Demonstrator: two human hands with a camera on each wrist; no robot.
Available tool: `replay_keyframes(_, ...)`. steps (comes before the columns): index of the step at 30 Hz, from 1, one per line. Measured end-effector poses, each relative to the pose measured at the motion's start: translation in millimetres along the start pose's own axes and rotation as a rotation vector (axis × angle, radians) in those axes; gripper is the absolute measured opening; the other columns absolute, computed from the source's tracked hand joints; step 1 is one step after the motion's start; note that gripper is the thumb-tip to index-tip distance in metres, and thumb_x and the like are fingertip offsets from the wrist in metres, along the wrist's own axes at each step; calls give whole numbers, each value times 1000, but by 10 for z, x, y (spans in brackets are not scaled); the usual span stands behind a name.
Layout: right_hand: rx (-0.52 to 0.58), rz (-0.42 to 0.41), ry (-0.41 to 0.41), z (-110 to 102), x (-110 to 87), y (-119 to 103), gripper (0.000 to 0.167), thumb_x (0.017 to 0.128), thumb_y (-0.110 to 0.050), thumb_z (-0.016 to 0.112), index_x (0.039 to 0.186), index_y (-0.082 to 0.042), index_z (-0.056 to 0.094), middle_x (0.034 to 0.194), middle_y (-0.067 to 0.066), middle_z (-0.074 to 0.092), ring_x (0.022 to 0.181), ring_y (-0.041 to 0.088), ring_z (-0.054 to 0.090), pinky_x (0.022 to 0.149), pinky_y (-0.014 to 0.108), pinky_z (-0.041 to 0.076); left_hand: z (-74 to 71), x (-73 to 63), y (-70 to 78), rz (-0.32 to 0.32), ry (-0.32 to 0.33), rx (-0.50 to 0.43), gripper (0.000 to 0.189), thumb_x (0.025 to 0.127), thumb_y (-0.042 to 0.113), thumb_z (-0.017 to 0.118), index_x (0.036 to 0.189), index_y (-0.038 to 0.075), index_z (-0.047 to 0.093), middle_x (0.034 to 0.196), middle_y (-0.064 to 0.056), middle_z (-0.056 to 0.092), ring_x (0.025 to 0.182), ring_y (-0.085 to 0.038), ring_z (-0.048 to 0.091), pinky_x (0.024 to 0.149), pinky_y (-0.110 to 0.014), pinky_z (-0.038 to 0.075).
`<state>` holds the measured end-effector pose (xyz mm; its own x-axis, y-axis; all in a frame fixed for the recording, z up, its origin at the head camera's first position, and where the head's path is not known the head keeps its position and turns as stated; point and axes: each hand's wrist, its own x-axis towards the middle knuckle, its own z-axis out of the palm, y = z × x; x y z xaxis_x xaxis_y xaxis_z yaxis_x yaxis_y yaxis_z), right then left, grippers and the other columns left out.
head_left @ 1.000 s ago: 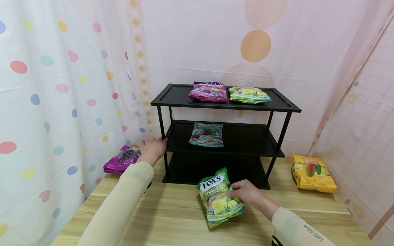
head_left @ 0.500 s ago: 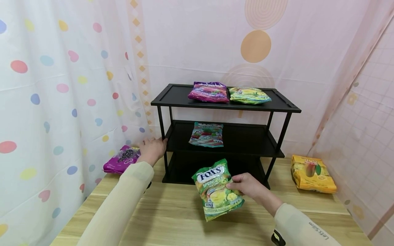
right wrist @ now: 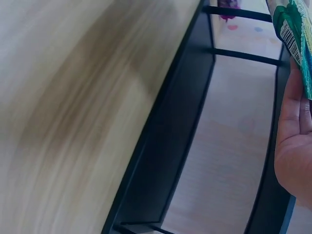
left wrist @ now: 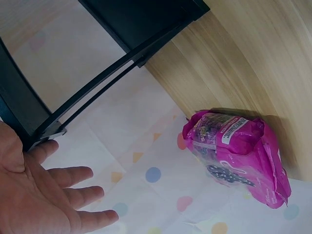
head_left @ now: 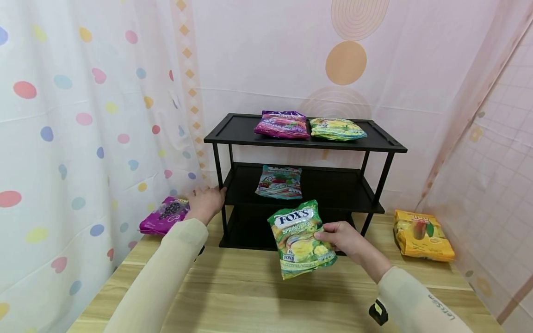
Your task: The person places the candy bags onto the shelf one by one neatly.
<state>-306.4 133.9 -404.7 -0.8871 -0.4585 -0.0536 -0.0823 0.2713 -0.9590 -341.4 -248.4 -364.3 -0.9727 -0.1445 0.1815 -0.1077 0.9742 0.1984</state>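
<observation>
My right hand [head_left: 343, 238] pinches the right side of a green bag of candy [head_left: 301, 247] printed "FOX'S SPRING TEA". The bag hangs tilted above the table, in front of the black rack's [head_left: 333, 187] lower tiers. In the right wrist view, only part of this green bag [right wrist: 292, 34] shows above the hand [right wrist: 297, 151]. My left hand [head_left: 206, 201] touches the left end of the middle shelf by its post. Its fingers [left wrist: 78, 197] are stretched out in the left wrist view, with the rack's corner at the index finger.
On the top shelf lie a purple candy bag [head_left: 283, 125] and a yellow-green one [head_left: 337, 129]. A teal candy bag [head_left: 280, 182] is on the middle shelf. A purple grape-printed bag [head_left: 164, 216] lies left on the wooden table [head_left: 233, 296], a yellow mango-printed bag [head_left: 422, 235] right.
My right hand has raised the green candy bag off the table toward the rack, after a slight shift left and then right. The left hand has stayed at the rack.
</observation>
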Motion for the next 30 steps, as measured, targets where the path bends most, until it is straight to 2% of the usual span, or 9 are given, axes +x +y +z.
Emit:
replay_keyframes(9,26,11,107,-157,24,-95,29,99,-21,63,115,3,68,89,-1,72,78,11,67,81,36,54,-1,7,-2,-14,-7,-2,53,109,37,22,125,0,58,131,-34,51,122,-56,39,98,-76,26)
replay_keyframes(17,44,31,219,-324,11,-183,52,99,-24,63,138,9,51,98,-3,68,78,8,61,80,29,52,-4,-2,2,-1,-4,4,54,109,36,23,124,-1,59,129,-35,52,121,-57,39,98,-77,25)
replay_keyframes(21,76,42,269,-399,7,-234,50,100,-24,62,136,8,51,79,-8,60,63,7,49,63,24,44,-4,-3,1,6,-2,8,54,109,36,23,123,-2,59,128,-35,52,121,-57,39,99,-75,26)
replay_keyframes(24,87,49,302,-445,5,-269,50,100,-24,61,137,8,50,73,-7,49,59,10,35,59,27,34,-2,-1,1,8,1,18,54,109,36,22,122,-2,59,128,-34,52,121,-57,40,100,-74,26)
replay_keyframes(26,85,55,313,-472,6,-291,53,101,-24,60,140,9,46,75,-8,47,61,9,38,61,25,37,-2,-4,1,8,3,25,54,109,36,22,120,-2,60,127,-34,53,121,-57,41,100,-75,26)
replay_keyframes(30,99,75,326,-530,19,-326,58,102,-25,58,145,9,40,83,-11,60,67,5,47,66,22,43,-3,-11,3,13,11,29,53,110,35,23,117,-2,60,126,-35,53,119,-58,42,100,-75,26)
